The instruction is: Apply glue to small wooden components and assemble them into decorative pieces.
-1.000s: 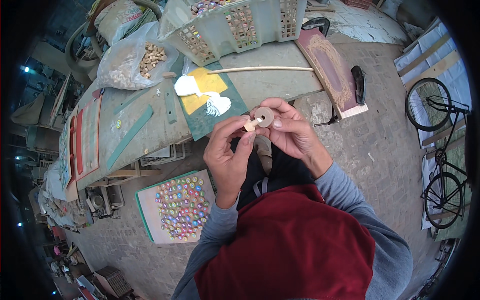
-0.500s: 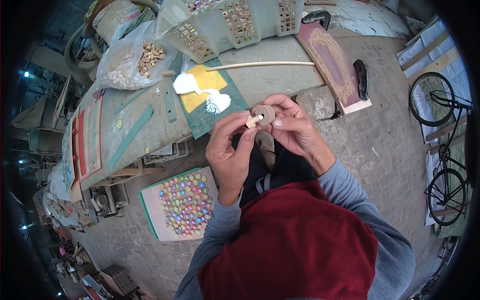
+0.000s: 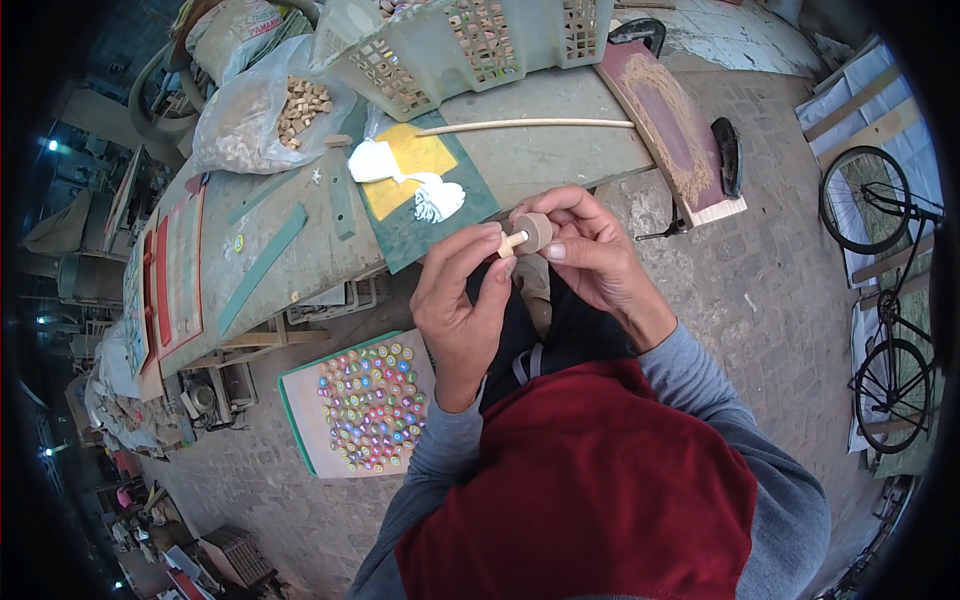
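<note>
At the left edge of the worktop, a red-edged panel, lying flat. Next, a long green strip, slanting toward the front edge. By the far edge, a clear plastic bag with small wooden blocks showing in it. Below the front edge, on the floor, a pale board with many colourful round pieces on it. At the front edge, a green mat, topped by a yellow sheet and a white cloth. At the far edge, a pale crate with holes in its sides.

Just off the front edge, the left hand, fingers pinched closed on a small wooden peg. To the right of the peg, a round wooden disc, the peg's pale tip at its hole; cannot tell how far in. Then the right hand, thumb and bent fingers closed on the disc.

At the worktop's right edge, a purple board with brown dust and a black clamp. Well apart, farthest right, a black bicycle.
</note>
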`<act>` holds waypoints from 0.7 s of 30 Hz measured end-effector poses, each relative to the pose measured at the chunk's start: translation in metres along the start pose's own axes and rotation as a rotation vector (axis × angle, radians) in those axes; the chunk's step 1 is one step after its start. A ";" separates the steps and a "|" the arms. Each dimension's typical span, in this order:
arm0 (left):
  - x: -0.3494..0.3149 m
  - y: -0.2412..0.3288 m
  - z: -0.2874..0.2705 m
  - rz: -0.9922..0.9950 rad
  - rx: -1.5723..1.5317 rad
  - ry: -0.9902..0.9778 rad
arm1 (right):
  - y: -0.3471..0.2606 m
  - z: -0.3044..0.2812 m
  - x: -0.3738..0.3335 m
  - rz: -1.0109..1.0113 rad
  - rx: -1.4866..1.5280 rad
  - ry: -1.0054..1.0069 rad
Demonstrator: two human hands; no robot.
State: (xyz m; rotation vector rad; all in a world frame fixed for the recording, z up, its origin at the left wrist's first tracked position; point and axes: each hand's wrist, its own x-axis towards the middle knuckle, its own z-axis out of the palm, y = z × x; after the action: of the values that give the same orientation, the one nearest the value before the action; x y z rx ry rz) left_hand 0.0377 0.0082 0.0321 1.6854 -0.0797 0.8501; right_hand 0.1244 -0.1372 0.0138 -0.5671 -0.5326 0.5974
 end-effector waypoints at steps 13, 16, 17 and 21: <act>0.003 0.007 -0.007 0.113 0.180 -0.039 | 0.002 -0.002 -0.001 -0.050 -0.113 -0.026; 0.002 0.006 -0.010 0.113 0.174 -0.083 | 0.002 -0.004 -0.001 -0.060 -0.126 -0.045; 0.002 0.006 -0.011 0.117 0.166 -0.121 | 0.003 -0.004 -0.001 -0.072 -0.144 -0.051; 0.002 0.008 -0.012 0.117 0.187 -0.124 | 0.002 -0.005 0.000 -0.086 -0.211 -0.060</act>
State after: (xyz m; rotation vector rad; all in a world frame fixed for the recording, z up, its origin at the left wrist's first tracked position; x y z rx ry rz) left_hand 0.0297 0.0167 0.0407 1.9240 -0.1898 0.8606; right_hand 0.1265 -0.1378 0.0090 -0.7238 -0.6783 0.4808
